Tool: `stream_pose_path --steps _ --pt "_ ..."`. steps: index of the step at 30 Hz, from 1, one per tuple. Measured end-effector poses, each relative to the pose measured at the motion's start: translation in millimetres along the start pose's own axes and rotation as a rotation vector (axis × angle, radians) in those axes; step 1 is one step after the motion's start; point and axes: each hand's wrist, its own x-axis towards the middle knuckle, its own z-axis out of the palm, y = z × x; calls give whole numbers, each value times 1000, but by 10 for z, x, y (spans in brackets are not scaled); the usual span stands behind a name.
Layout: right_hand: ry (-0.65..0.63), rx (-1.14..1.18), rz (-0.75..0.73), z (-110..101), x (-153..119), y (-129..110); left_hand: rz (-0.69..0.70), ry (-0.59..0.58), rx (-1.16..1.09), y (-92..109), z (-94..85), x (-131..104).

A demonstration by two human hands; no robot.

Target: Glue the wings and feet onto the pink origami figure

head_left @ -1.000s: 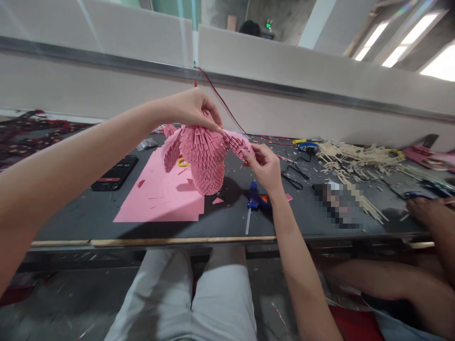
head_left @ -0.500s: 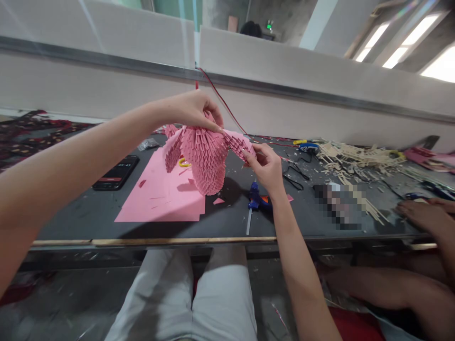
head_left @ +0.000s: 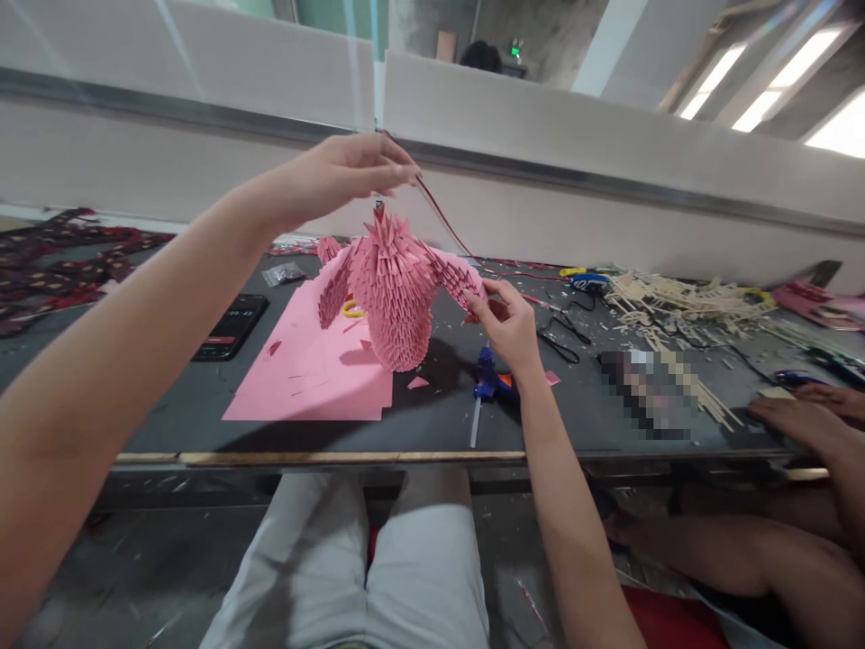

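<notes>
A pink figure (head_left: 398, 297) made of many small folded paper pieces stands on the dark table, partly over a pink sheet (head_left: 324, 379). It has a spiky top and a wing-like part on each side. My right hand (head_left: 506, 320) pinches the tip of the right wing (head_left: 454, 273). Above and left of the spiky top, my left hand (head_left: 365, 169) hovers with its fingers extended, not touching the figure. A blue glue gun (head_left: 485, 379) with a clear stick lies below my right hand. Yellow scissor handles (head_left: 353, 309) show behind the figure.
A phone (head_left: 233, 329) and a small plastic bag (head_left: 283, 274) lie at the left, near dark red netting (head_left: 60, 261). Pale sticks (head_left: 682, 302), black cord and a blurred item (head_left: 645, 394) are at the right. Another person's hands (head_left: 801, 419) rest at the far right.
My left hand has let go of the top of the figure and risen up and to the left, uncovering the spiky top. My right hand keeps its hold on the wing.
</notes>
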Motion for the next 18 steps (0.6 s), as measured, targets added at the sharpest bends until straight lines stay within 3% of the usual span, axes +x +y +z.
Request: stream_pose_path --steps 3,6,11,18 --pt "-5 31 21 -5 10 9 -68 118 -105 -192 62 -196" --pt "-1 26 24 13 9 10 -144 126 -62 -338 229 -440" --pt "27 49 34 60 -8 -10 61 256 230 -406 442 -691" --pt "92 66 112 92 -12 49 97 360 371 -507 667 -803"
